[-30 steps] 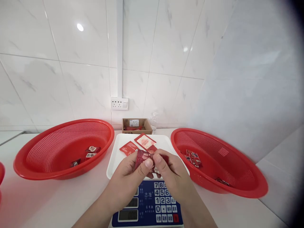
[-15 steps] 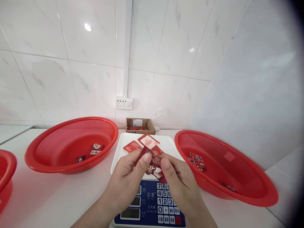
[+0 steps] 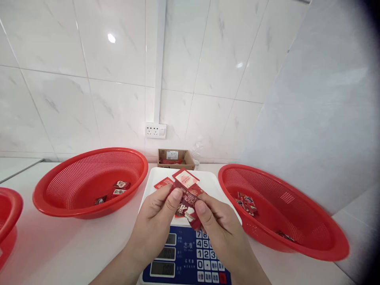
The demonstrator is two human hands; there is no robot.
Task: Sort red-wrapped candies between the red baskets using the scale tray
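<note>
A dark red printed snack packet (image 3: 188, 209) is held over the scale between my two hands. My left hand (image 3: 158, 211) pinches its left side, thumb on top. My right hand (image 3: 218, 221) grips the right side the same way. Beneath it is the white pan of an electronic scale (image 3: 148, 184), with a blue keypad panel (image 3: 185, 273) toward me. On the pan lie a red card with a pale printed face (image 3: 185, 178) and a smaller red packet (image 3: 163, 182); my hands partly cover what else lies there.
A red perforated basket (image 3: 59, 202) with several small packets stands at left; another red basket (image 3: 311, 221), also with packets, stands at right. A third red basket (image 3: 12, 206) is cut off at the left edge. Behind the scale sits a small cardboard box (image 3: 190, 160) with red items, near a socket (image 3: 156, 130).
My hands have drawn slightly closer together and the packet has shifted a little left, still held by both. The whole view has dropped slightly in the frame.
</note>
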